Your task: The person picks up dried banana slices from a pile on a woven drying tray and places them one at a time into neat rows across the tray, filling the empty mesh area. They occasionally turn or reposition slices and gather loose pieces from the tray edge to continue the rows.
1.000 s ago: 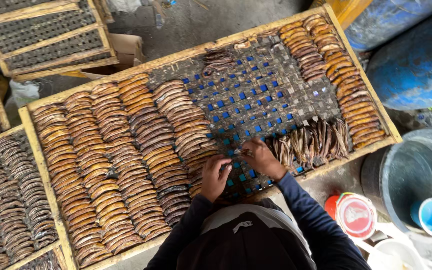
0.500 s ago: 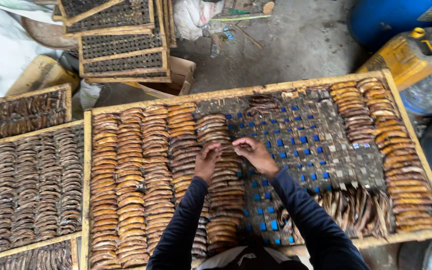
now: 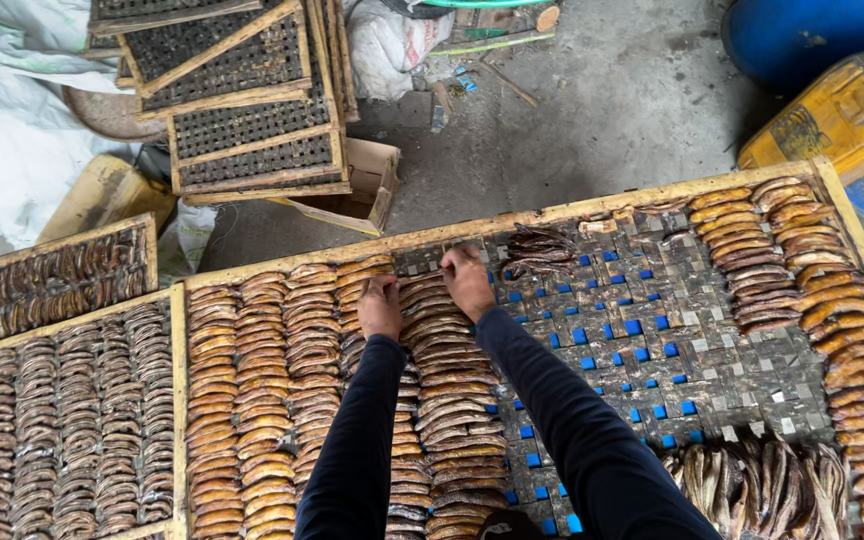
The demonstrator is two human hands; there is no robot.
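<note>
Change: since the earlier views both hands have moved from the near edge of the tray to its far edge, and the camera has swung left.
Meaning: judged from this, the fish row in hand is being filled out to its far end, beside the bare mesh.
Left hand (image 3: 380, 307): palm down on the top of a fish row (image 3: 449, 390); fingers curled onto a fish, so closed on it as far as can be seen.
Right hand (image 3: 468, 283): at the same row's top, near the tray rim; whether it grips anything cannot be told.
Tray (image 3: 592, 210): wooden frame, grey and blue mesh (image 3: 642, 330), bare in the middle.
Loose fish (image 3: 752, 480): dark pile at the near right of the tray.
Packages: yellow can (image 3: 832, 115), far right; blue drum (image 3: 802, 35), top right; open cardboard box (image 3: 362, 190) under stacked empty trays (image 3: 242, 100); white sack (image 3: 397, 45), top centre.
Labels: dark square mark on the yellow can; no signs seen.
</note>
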